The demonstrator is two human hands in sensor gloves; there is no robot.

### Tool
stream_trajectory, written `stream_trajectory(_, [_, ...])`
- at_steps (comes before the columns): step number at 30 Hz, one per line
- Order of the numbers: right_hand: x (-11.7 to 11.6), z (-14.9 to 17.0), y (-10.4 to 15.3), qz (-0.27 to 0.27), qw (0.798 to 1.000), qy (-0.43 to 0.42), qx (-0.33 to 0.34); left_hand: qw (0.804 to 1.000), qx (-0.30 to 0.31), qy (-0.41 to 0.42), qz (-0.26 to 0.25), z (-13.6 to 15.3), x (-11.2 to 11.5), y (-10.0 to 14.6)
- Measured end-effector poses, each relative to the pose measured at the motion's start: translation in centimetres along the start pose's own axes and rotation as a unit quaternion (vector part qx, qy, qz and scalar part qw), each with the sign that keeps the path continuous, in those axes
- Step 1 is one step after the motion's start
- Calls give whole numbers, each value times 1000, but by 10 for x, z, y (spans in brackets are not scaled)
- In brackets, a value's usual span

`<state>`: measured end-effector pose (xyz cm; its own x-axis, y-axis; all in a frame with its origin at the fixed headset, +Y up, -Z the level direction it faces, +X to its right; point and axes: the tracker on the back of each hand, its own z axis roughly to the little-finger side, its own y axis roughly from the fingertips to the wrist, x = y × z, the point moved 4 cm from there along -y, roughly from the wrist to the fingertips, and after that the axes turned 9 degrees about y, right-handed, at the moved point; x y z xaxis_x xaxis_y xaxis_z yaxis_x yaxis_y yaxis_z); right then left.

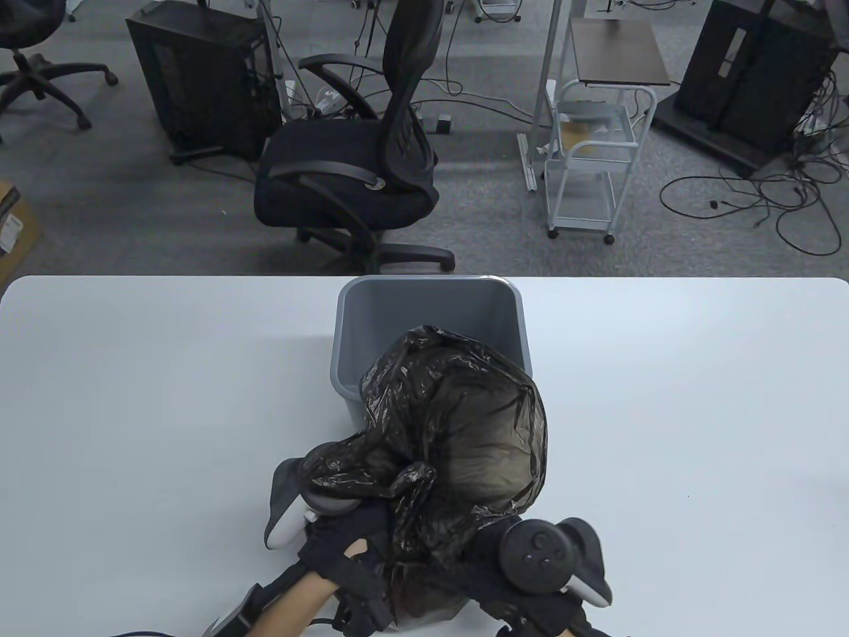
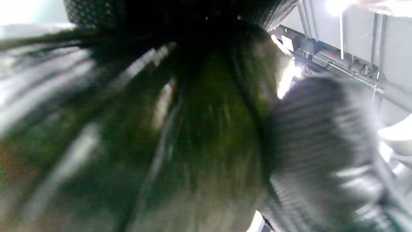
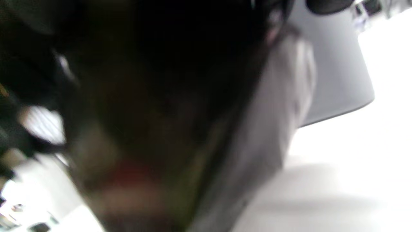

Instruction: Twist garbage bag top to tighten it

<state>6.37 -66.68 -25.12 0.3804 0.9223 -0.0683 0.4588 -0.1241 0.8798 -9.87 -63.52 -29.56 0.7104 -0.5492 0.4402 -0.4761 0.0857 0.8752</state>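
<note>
Table view: the left hand (image 1: 348, 551) enters from the bottom edge, and its grip is closed around the gathered neck of the black garbage bag (image 1: 457, 424), with plastic bunched over the knuckles and over the tracker (image 1: 288, 504) on the back of the hand. The right hand (image 1: 491, 564) lies just beside it against the bag's lower right side; its fingers are hidden under the plastic, so the state of its grip cannot be told. Its tracker (image 1: 554, 554) faces up. Both forearms angle inward toward the bag. The bag lies on the white table (image 1: 663, 398), leaning out of a gray bin (image 1: 431, 312) tipped on its side with its opening toward the person. The left wrist view, blurred, shows dark pleats of plastic (image 2: 180, 135) converging toward the top edge, a detail the table view does not show, and a gloved finger (image 2: 322, 141) at right. The right wrist view is blurred; dark plastic (image 3: 154, 80) fills most of it, with the gray bin wall (image 3: 334, 71) behind.
</note>
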Motion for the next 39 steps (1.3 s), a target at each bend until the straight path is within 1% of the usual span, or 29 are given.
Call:
stream_trajectory(3, [1,2,-1,-6,1000,-19,1,1000,4,-18,-1,-4,3,3])
stream_trajectory(4, [3,8,-2,1,999,-32,-2,1000,9,-12,8,-6,4,4])
stream_trajectory(6, [6,18,-4,8,998,-53,15,999,29,10,38,-10,7,4])
stream_trajectory(7, [8,25,-6,0,996,-80,27,997,37,28,62,-11,10,4])
stream_trajectory(8, [8,30,-8,-10,993,-108,37,996,48,34,71,-11,11,3])
stream_trajectory(9, [7,38,-10,-28,985,-162,48,993,59,49,90,-9,12,0])
stream_trajectory(11, [5,50,-15,-52,970,-230,62,986,71,83,127,-8,16,-2])
stream_trajectory(12, [2,58,-17,-56,965,-253,51,982,76,98,146,-7,19,-4])
stream_trajectory(13, [1,62,-19,-56,964,-258,38,980,77,103,154,-7,20,-5])
stream_trajectory(16, [-10,74,-28,-41,973,-227,-17,972,89,104,191,-5,27,-9])
stream_trajectory(17, [-15,77,-31,-38,974,-220,-40,970,96,107,194,-4,28,-10])
stream_trajectory(18, [-19,78,-33,-40,973,-220,-48,970,101,110,194,-3,28,-12])
stream_trajectory(20, [-21,85,-33,-39,970,-229,-73,969,98,121,192,1,24,-14])
stream_trajectory(22, [-13,91,-28,-12,968,-234,-86,974,87,117,174,5,19,-15])
stream_trajectory(24, [4,94,-20,34,965,-246,-90,985,64,85,134,9,12,-16])
stream_trajectory(26, [21,85,-9,71,966,-236,-73,995,41,41,84,10,6,-14])
stream_trajectory(27, [26,77,-6,74,970,-223,-58,997,32,25,65,10,4,-14])
stream_trajectory(29, [27,53,-1,48,985,-162,-29,999,5,-20,24,10,1,-11])
stream_trajectory(30, [21,36,0,20,993,-117,-19,998,-9,-55,-9,9,-1,-8])
stream_trajectory(31, [15,26,1,2,996,-90,-13,997,-14,-77,-27,8,-2,-7])
stream_trajectory(33, [-2,1,-1,-25,1000,-1,2,990,-22,-121,-69,4,-6,-2])
stream_trajectory(34, [-7,-4,-2,-31,999,36,-1,988,-18,-134,-77,2,-6,-1])
stream_trajectory(35, [-13,-9,-3,-29,995,91,-7,986,-18,-146,-83,0,-6,1])
stream_trajectory(36, [-13,-8,-3,-25,993,117,-13,985,-17,-147,-83,-1,-6,2])
stream_trajectory(37, [-11,-7,-3,-12,992,121,-16,986,-14,-148,-79,-1,-4,3])
stream_trajectory(39, [-8,2,-4,-13,995,98,-12,987,-8,-142,-71,-3,-4,3])
